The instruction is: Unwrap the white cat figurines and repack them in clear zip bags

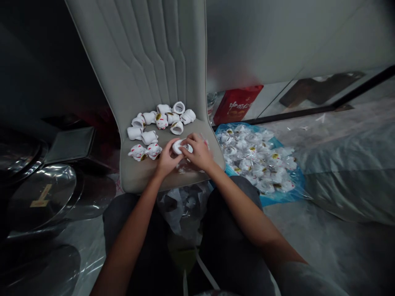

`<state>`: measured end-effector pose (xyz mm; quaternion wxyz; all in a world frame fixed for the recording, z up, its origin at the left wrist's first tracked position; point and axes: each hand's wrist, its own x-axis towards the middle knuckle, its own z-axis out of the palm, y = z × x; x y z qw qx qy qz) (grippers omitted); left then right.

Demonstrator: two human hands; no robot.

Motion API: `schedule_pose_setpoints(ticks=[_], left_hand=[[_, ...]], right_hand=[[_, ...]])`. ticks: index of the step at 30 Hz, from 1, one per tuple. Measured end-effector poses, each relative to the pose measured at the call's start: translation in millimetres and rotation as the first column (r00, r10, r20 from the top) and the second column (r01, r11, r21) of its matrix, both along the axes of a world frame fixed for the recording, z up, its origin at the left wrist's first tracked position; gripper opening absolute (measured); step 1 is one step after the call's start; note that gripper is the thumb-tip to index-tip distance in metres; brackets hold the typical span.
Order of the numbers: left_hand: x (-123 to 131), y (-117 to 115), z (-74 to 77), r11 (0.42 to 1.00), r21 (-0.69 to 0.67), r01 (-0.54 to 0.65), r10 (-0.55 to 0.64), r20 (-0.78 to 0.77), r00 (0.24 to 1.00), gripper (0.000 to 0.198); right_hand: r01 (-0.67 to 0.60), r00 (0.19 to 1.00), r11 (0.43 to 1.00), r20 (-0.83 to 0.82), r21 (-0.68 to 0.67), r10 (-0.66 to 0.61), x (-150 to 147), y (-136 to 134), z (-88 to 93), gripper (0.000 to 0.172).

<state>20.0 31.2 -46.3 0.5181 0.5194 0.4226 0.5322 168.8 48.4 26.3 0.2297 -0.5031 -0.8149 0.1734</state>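
Nearby, bagged white maneki-neko figurines (256, 158)

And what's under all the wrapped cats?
A blue plastic sheet shows around the edges of the wrapped white cat figurines; the part directly beneath them, and whatever lies under the sheet, is covered.

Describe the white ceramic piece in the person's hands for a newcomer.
On the grey padded chair, find the white ceramic lucky cats. Between the left hand and right hand sits a rounded white piece, the only one held, not lying on the seat.

Grey sleeve (308, 281) — dark trousers (231, 242), white cord (206, 273); left hand (166, 158), right hand (199, 152) bare.
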Motion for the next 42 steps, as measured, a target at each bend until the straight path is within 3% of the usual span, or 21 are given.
schedule_pose_setpoints(ticks=[8, 16, 22, 28, 30, 33, 37, 39, 42], left_hand=[[-0.2, -8.8, 10.7, 0.983, 0.092, -0.161, 0.172, -0.130, 0.976, 0.054], [6.0, -10.6, 26.1, 0.945, 0.173, -0.277, 0.319, -0.313, 0.894, 0.042], [0.9, -22.0, 40.0, 0.918, 0.256, -0.303, 0.391, -0.461, 0.796, 0.036], [-10.4, -35.8, 56.8, 0.902, 0.405, -0.146, 0.397, -0.652, 0.646, 0.050], [-14.5, -36.9, 59.5, 0.890, 0.434, -0.139, 0.409, -0.625, 0.665, 0.055], [-20.2, -32.2, 55.1, 0.886, 0.407, -0.221, 0.412, -0.475, 0.777, 0.062], [-20.9, -18.5, 40.9, 0.959, 0.096, -0.265, 0.277, -0.143, 0.950, 0.056], [-18.7, -12.7, 36.0, 0.970, -0.019, -0.243, 0.243, -0.008, 0.970, 0.052], [-19.5, -6.2, 33.7, 0.955, 0.014, -0.296, 0.296, 0.024, 0.955, 0.055]], right_hand=[[-0.033, 0.999, 0.996, 0.029, 0.088, 0.031, 2.0, -1.0, 5.0, 0.027], [-0.083, 0.968, 0.990, 0.247, 0.114, 0.052, -7.9, -1.8, 11.6, 0.034], [0.102, 0.992, 0.991, 0.069, 0.086, -0.108, -26.3, -16.8, 3.0, 0.027], [0.171, 0.969, 0.985, -0.174, -0.034, -0.174, -34.3, -16.9, -9.3, 0.027], [0.148, 0.960, 0.989, -0.239, -0.013, -0.147, -29.6, -13.8, -6.0, 0.026], [0.123, 0.949, 0.990, -0.300, 0.063, -0.099, -20.2, -10.6, 0.9, 0.024], [0.013, 0.947, 0.997, -0.321, 0.081, 0.014, -17.5, -9.2, 4.3, 0.021], [-0.035, 0.942, 0.997, -0.331, 0.063, 0.054, -20.7, -7.7, 3.8, 0.021], [-0.051, 0.933, 0.998, -0.353, 0.041, 0.063, -24.8, -1.9, 1.7, 0.024]])
